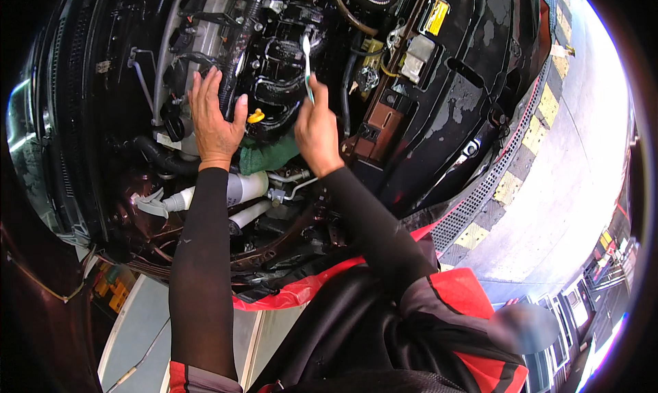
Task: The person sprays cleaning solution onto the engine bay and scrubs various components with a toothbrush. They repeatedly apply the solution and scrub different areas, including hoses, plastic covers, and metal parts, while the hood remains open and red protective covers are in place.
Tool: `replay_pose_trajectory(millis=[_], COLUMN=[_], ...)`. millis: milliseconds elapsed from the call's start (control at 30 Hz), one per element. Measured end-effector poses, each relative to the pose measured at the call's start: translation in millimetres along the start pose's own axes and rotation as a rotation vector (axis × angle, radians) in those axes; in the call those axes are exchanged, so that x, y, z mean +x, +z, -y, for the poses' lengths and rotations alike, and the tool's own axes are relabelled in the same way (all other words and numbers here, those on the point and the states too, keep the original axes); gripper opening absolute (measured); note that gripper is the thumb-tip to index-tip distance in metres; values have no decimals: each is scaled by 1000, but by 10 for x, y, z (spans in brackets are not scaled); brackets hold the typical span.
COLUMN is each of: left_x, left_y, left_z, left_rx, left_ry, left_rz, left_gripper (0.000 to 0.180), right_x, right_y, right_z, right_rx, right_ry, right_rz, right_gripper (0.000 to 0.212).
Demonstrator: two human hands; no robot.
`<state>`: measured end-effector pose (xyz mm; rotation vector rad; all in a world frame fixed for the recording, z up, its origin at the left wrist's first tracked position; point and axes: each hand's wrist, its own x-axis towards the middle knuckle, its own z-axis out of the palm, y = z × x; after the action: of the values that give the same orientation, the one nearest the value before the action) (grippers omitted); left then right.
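My right hand (319,134) is closed around the handle of a toothbrush (307,60). Its white head touches, or nearly touches, the wet black intake manifold (284,50) of a car engine. My left hand (214,122) lies with fingers stretched out on the engine parts left of the manifold, holding nothing. Between the hands a yellow dipstick loop (256,116) sticks up. A green cloth (271,154) is bunched just below it. Under my left wrist lies a spray bottle (248,187) with a grey-white trigger head, partly covered by my forearm.
To the right are a brown box (375,132), a yellow label (436,16) and black panels with peeling patches. A black hose (164,158) runs left of my left wrist. Red-edged covering (295,290) hangs over the near edge. Beyond the car runs a yellow-and-black floor strip (508,187).
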<state>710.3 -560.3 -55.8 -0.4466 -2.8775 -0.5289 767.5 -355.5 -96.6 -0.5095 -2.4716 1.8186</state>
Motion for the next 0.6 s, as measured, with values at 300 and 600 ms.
replay_pose_trajectory(millis=[300, 600], left_x=[16, 14], left_y=[-9, -5], left_z=[10, 4], left_rx=[-14, -5], left_ry=[11, -3], left_rz=[-18, -14], left_gripper=[66, 65], right_x=[-28, 63], right_y=[-63, -52], right_z=[-89, -65], right_rx=[-40, 106], right_ry=[266, 315], right_rz=[117, 87], right_gripper=[51, 46])
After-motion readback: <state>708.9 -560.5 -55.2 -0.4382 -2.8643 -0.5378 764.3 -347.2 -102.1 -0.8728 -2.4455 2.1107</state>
